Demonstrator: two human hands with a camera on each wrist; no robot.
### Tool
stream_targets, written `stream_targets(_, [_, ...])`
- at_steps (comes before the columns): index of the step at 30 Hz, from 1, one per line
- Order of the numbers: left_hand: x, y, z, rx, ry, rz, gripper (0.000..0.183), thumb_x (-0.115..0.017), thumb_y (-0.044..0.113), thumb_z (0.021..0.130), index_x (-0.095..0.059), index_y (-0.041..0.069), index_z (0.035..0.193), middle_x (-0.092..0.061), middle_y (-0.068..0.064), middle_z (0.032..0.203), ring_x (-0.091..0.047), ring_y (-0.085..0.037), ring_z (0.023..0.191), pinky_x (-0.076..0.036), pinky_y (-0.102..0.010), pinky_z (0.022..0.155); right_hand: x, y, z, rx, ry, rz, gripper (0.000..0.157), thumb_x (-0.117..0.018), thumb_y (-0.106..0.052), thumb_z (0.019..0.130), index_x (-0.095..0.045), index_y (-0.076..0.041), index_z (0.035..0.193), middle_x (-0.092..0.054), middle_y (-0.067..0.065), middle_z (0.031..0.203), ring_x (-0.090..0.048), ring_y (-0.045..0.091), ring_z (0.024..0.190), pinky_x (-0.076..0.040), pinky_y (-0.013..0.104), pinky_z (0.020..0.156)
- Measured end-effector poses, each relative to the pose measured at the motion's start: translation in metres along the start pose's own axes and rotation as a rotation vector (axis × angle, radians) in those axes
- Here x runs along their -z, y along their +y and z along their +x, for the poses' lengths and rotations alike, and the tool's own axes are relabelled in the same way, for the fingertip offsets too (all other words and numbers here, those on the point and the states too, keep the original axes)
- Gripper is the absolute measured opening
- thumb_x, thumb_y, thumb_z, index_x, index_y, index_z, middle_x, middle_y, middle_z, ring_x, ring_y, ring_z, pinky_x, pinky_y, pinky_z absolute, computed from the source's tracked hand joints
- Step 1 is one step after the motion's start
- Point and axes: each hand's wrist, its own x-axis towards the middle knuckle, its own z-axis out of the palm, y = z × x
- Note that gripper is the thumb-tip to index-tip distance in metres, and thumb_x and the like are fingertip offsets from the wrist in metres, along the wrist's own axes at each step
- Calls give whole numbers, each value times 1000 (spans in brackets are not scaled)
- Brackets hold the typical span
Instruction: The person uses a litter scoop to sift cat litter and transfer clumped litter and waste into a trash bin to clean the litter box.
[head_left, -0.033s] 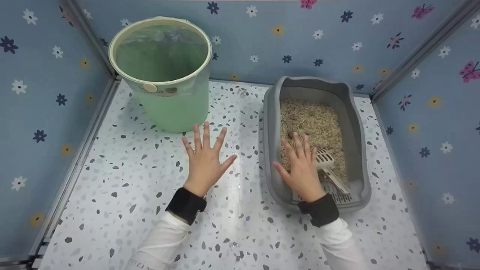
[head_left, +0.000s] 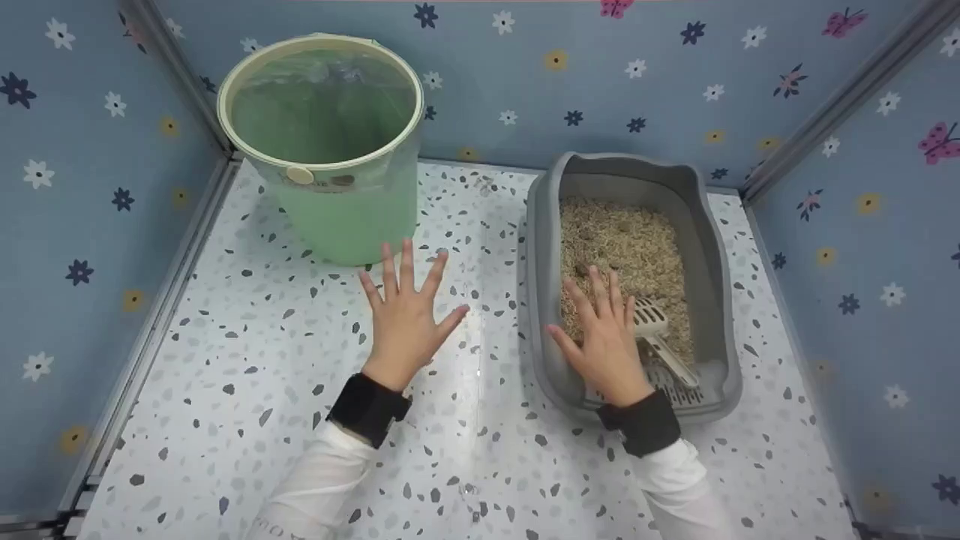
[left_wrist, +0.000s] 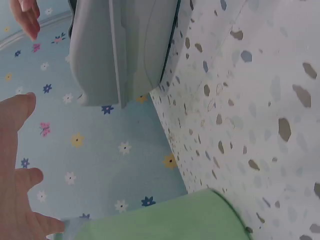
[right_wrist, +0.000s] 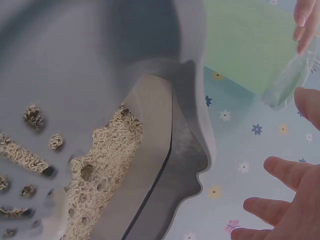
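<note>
My left hand (head_left: 403,326), fingers spread and holding nothing, hovers in front of the green bin (head_left: 349,221); its fingertips overlap the bin's base in the head view. Over the near left part of the grey litter box (head_left: 541,300) is my right hand (head_left: 609,351), also spread and holding nothing. Tan pellet litter (head_left: 637,244) fills the box, with darker clumps (head_left: 585,262) near the right fingertips. A beige slotted litter scoop (head_left: 671,360) lies just right of that hand, its handle over the box's slotted front step. In the right wrist view, pellets (right_wrist: 25,157) sit in those slots.
A clear plastic liner (head_left: 349,71) lines the bin under its cream rim. Blue flowered panels (head_left: 517,82) stand at the back and both sides, joined by metal strips. The speckled white floor (head_left: 480,450) runs between bin and box.
My left hand has shifted slightly left and up in the head view. The right hand has barely moved; bin, box and scoop stay put.
</note>
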Motion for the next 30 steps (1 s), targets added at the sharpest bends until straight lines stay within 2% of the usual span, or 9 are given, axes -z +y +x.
stream_targets(3, [14, -10, 10, 4, 85, 4, 85, -55, 63, 83, -18, 29, 152, 0, -20, 157, 7, -42, 142, 1, -68, 105, 1, 0, -9, 20, 20, 19, 74, -59, -45, 88, -26, -22, 150, -5, 10, 158, 3, 35, 144, 1, 60, 110])
stream_targets(7, [46, -37, 37, 22, 221, 8, 93, -67, 55, 77, -19, 28, 152, 0, -21, 157, 6, -42, 143, 6, -65, 107, -4, -1, -30, 66, 35, 42, 74, -64, -40, 85, -32, -16, 148, -12, 13, 157, -5, 38, 143, -6, 60, 110])
stream_targets(12, [70, -68, 66, 51, 228, 26, 102, -71, 52, 75, -10, 30, 153, 5, -19, 157, 11, -38, 143, 14, -58, 108, -18, 1, -47, 76, 14, 21, 76, -66, -42, 83, -36, -13, 146, -18, 16, 155, -12, 42, 141, -12, 61, 109])
stream_targets(16, [76, -91, 82, 76, 172, -3, 102, -72, 49, 77, -9, 27, 153, 6, -18, 157, 11, -34, 144, 11, -51, 112, -30, 3, -53, 37, -13, 17, 81, -66, -46, 82, -33, -12, 147, -19, 16, 155, -15, 41, 141, -16, 60, 109])
stream_targets(18, [76, -101, 87, 80, 139, -14, 99, -72, 47, 78, -11, 24, 153, 2, -19, 157, 7, -34, 144, 7, -49, 114, -36, 4, -54, 23, -18, 20, 84, -66, -47, 82, -31, -10, 148, -21, 17, 154, -18, 42, 140, -18, 58, 109])
stream_targets(20, [76, -109, 91, 64, 111, -9, 95, -71, 46, 79, -17, 20, 152, -9, -20, 155, -1, -34, 144, 4, -48, 114, -42, 5, -53, 10, -19, 20, 86, -65, -49, 81, -29, -7, 148, -24, 19, 153, -21, 42, 139, -19, 57, 109])
stream_targets(22, [74, -115, 95, 21, 105, -9, 87, -72, 42, 80, -26, 15, 149, -26, -21, 148, -12, -36, 142, 1, -48, 115, -47, 6, -52, -10, -19, 18, 88, -65, -49, 81, -28, -5, 148, -28, 20, 150, -26, 42, 137, -22, 57, 108])
stream_targets(26, [72, -123, 103, -87, 141, 4, 62, -72, 34, 82, -47, 4, 130, -50, -21, 122, -37, -38, 125, -8, -49, 114, -56, 8, -53, -51, -12, -17, 90, -66, -51, 80, -29, -2, 146, -41, 24, 141, -39, 43, 129, -31, 60, 102])
stream_targets(30, [73, -127, 111, -116, 168, 15, 44, -74, 35, 80, -59, 1, 105, -61, -20, 102, -49, -39, 106, -23, -49, 106, -61, 9, -53, -59, 13, -64, 85, -63, -53, 81, -36, -2, 143, -54, 23, 128, -52, 40, 116, -37, 57, 97])
